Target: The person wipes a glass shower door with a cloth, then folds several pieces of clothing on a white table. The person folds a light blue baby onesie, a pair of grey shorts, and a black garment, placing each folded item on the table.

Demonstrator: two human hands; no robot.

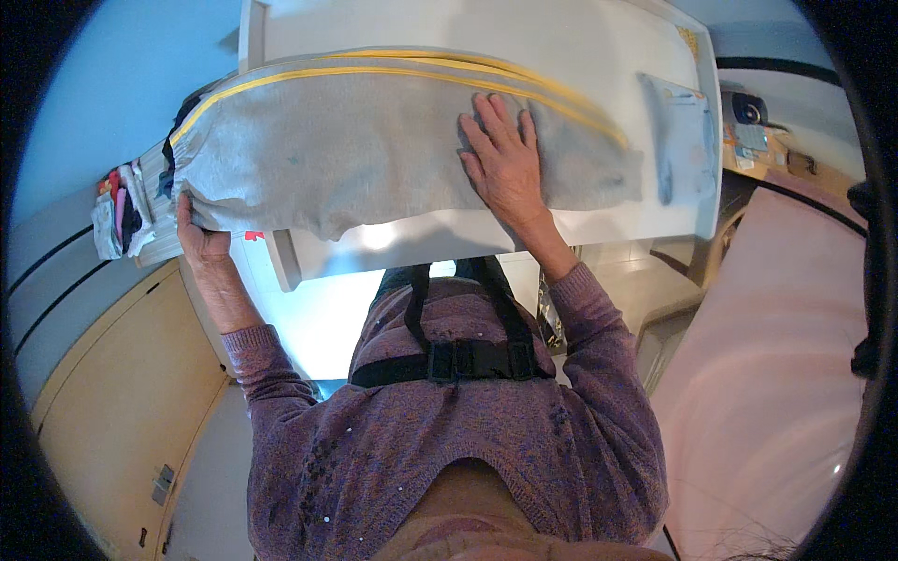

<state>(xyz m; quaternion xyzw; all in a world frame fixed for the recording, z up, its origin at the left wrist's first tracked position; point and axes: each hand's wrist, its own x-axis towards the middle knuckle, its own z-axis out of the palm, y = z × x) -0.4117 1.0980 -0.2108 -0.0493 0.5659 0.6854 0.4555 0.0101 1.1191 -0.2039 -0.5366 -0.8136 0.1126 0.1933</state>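
White tabletop point(346, 23) bears grey garment point(355, 140) both hands point(204, 241) point(510, 173) touch, its mark point(293, 161) unclear.

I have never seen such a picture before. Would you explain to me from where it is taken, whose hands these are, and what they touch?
There is no robot here. A person wears two wide fisheye cameras side by side on the head; this single picture is from the left one, looking down. That lens makes the curved edges and dark rim. Left in the picture is the person's left.

On the white table lies a long grey garment with yellow stripes. The bare right hand rests flat on it, fingers spread. The left hand is at its lower left corner; some fingers are hidden, so its grip is unclear. At the table's right end lies a light blue cloth.
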